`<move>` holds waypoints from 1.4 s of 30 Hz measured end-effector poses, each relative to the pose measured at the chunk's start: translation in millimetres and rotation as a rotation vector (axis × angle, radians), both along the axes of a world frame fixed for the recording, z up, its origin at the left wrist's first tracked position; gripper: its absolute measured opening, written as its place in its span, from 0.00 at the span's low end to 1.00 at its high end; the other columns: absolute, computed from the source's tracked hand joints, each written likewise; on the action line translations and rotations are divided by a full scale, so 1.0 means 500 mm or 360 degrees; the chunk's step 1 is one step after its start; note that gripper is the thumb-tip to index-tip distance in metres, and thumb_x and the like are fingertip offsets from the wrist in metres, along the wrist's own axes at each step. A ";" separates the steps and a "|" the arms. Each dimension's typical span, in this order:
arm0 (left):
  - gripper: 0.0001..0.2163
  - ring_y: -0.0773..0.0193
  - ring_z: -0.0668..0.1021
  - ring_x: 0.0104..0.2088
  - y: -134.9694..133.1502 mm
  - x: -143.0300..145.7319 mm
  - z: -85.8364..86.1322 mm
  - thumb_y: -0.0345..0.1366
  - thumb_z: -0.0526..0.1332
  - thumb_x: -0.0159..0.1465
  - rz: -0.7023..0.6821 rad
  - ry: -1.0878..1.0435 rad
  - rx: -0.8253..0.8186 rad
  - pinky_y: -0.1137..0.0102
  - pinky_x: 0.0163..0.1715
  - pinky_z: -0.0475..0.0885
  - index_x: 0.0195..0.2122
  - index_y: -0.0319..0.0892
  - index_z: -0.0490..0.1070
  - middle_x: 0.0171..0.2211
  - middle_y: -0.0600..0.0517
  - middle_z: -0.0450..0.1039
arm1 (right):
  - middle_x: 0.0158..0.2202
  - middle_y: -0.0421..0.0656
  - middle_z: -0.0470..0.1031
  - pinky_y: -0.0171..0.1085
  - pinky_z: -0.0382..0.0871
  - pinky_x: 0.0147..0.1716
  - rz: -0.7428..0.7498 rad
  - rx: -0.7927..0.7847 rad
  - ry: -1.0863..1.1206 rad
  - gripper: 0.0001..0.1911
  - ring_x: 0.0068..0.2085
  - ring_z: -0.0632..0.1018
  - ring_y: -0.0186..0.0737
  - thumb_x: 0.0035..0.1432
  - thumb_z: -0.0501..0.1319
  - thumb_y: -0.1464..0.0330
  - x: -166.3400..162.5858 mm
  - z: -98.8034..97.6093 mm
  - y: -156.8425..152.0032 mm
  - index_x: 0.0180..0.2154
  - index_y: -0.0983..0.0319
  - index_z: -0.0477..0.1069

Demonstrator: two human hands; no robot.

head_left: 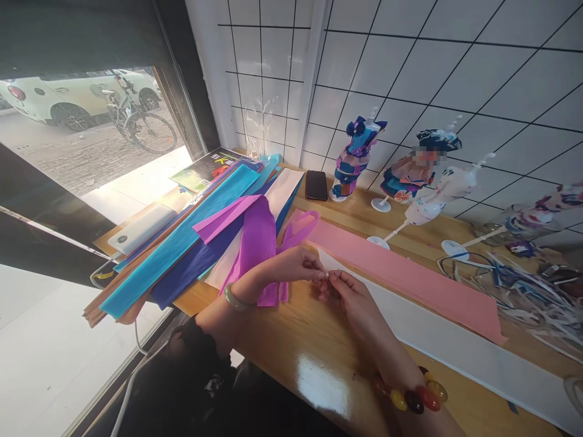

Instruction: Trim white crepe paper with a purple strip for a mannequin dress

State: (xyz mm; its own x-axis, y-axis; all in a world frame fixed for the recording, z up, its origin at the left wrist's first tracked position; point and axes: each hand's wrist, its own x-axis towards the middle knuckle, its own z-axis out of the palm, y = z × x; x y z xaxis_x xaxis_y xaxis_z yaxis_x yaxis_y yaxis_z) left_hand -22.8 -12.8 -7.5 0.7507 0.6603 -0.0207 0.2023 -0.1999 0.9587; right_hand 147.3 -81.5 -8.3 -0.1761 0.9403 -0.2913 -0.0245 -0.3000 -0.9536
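Small white piece sits pinched at the fingertips of both hands, just above wooden table, near the end of white strip. Too tiny to say what it is. Left hand: fingers drawn together, narrow pinch on it. Right hand: thumb and index closed on it from the other side, remaining fingers curled and partly hidden.

Step in hand looks like fine fingertip work on that piece; next move probably calls for a light, steady two-handed pinch.

Outward: purple strip lies folded beside the left hand; pink strip runs alongside the white one. More coloured strips, turquoise one on top, are heaped to the left. Phone and dressed mannequin stands by the tiled wall.

Writing: dark-covered booklet has large pale and yellow characters, Chinese-looking, not securely readable. White device has a round mark, too small to read. No brand legible on the phone.
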 end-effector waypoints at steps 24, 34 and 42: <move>0.13 0.69 0.74 0.29 -0.005 0.004 0.006 0.41 0.59 0.59 0.0047 0.0111 0.0149 0.76 0.29 0.67 0.30 0.36 0.75 0.27 0.50 0.75 | 0.28 0.40 0.70 0.38 0.66 0.37 0.0096 0.0250 -0.0235 0.14 0.31 0.72 0.36 0.56 0.55 0.57 0.009 -0.013 -0.003 0.31 0.61 0.67; 0.11 0.73 0.69 0.24 -0.013 0.010 0.010 0.35 0.55 0.58 0.0118 0.0212 0.0255 0.78 0.23 0.61 0.25 0.36 0.73 0.22 0.54 0.72 | 0.27 0.41 0.71 0.37 0.64 0.38 0.0087 0.0291 -0.0361 0.13 0.32 0.72 0.37 0.57 0.54 0.58 0.004 -0.009 -0.002 0.30 0.61 0.67; 0.12 0.74 0.67 0.22 -0.014 0.012 0.011 0.36 0.54 0.59 0.0091 0.0257 0.0349 0.77 0.23 0.59 0.25 0.36 0.73 0.21 0.54 0.71 | 0.25 0.40 0.70 0.36 0.64 0.36 0.0042 0.0268 -0.0356 0.12 0.30 0.72 0.36 0.56 0.56 0.59 -0.001 -0.010 -0.002 0.30 0.61 0.67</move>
State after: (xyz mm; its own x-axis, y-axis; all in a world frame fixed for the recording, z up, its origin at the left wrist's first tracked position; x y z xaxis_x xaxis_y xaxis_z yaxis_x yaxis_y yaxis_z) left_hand -16.8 -19.8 -1.8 0.7106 0.7035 0.0107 0.3661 -0.3827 0.8482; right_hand 146.6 -82.5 -13.1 -0.1503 0.9747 -0.1656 0.1978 -0.1345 -0.9710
